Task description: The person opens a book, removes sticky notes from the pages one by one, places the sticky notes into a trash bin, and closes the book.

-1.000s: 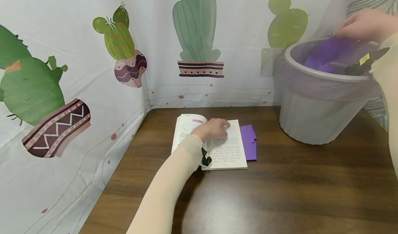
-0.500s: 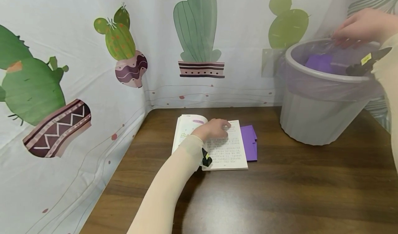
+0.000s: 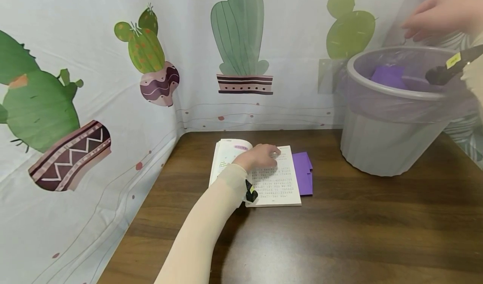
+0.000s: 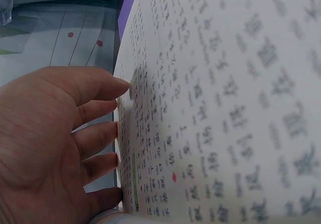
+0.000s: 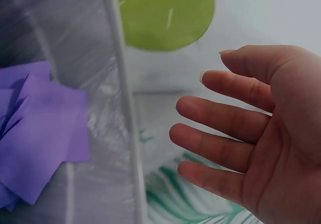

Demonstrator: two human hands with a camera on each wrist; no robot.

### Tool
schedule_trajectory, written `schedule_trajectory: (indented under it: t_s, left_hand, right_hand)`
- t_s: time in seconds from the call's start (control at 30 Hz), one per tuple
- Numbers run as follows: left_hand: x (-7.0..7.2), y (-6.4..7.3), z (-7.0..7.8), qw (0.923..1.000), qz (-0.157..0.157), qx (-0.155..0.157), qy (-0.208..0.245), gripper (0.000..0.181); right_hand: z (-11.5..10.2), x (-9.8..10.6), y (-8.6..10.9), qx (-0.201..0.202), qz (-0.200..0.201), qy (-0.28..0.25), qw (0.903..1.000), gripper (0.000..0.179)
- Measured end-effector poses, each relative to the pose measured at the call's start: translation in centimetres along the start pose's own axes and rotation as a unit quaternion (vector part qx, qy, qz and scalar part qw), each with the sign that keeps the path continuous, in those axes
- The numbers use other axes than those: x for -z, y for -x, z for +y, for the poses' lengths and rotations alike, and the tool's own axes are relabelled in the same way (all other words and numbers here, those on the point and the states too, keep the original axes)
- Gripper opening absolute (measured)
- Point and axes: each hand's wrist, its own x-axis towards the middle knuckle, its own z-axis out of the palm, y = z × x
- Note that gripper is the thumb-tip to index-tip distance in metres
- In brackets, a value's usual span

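Note:
An open book (image 3: 277, 183) with printed text lies on the wooden table. My left hand (image 3: 260, 156) rests on its right-hand page, and in the left wrist view the fingertips (image 4: 111, 133) touch the paper. Partly under the book's right edge sits a flat purple paper piece (image 3: 303, 174). Above the rim of a grey trash bin (image 3: 381, 137) is my right hand (image 3: 443, 14), holding nothing, its fingers spread and relaxed in the right wrist view. Inside the bin lie several purple paper pieces (image 5: 42, 128).
A thin clear bag (image 3: 400, 108) lines the bin and folds over its rim. Behind the table (image 3: 339, 233) hangs a white curtain (image 3: 294, 37) printed with cacti. Each wrist carries a small black camera (image 3: 250, 192).
My right hand has let go of a purple paper piece, which dropped into the bin, and has then risen above the rim. The left hand has stayed on the book.

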Motion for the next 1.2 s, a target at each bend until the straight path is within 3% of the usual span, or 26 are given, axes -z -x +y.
schedule_trajectory:
  t_s: [0.23, 0.5, 0.63, 0.77, 1.1, 1.2]
  left_hand:
    - [0.2, 0.3, 0.0, 1.0000, 0.000, -0.006, 0.002, 0.054]
    - [0.2, 0.2, 0.0, 1.0000, 0.002, -0.001, 0.001, 0.054]
    - [0.1, 0.1, 0.0, 1.0000, 0.001, -0.003, 0.002, 0.054]
    - [0.1, 0.1, 0.0, 1.0000, 0.001, -0.007, 0.000, 0.054]
    - [0.2, 0.0, 0.1, 0.9999, -0.003, -0.007, -0.008, 0.057]
    - [0.2, 0.0, 0.1, 0.9999, -0.004, -0.006, -0.008, 0.057]
  right_hand:
    - [-3.4, 0.8, 1.0, 0.060, -0.026, -0.005, 0.9979, 0.065]
    - [-8.1, -0.3, 2.6, 0.080, 0.009, 0.075, 0.9939, 0.061]
    - [-10.6, -1.7, 3.5, 0.116, 0.048, 0.117, 0.9852, 0.051]
    - [-12.7, -3.1, 4.7, 0.159, 0.083, 0.121, 0.9762, 0.042]
    - [-16.7, -8.6, 8.0, 0.278, 0.119, 0.075, 0.9502, 0.033]
    - [-17.6, -10.5, 9.1, 0.303, 0.105, 0.036, 0.9466, 0.031]
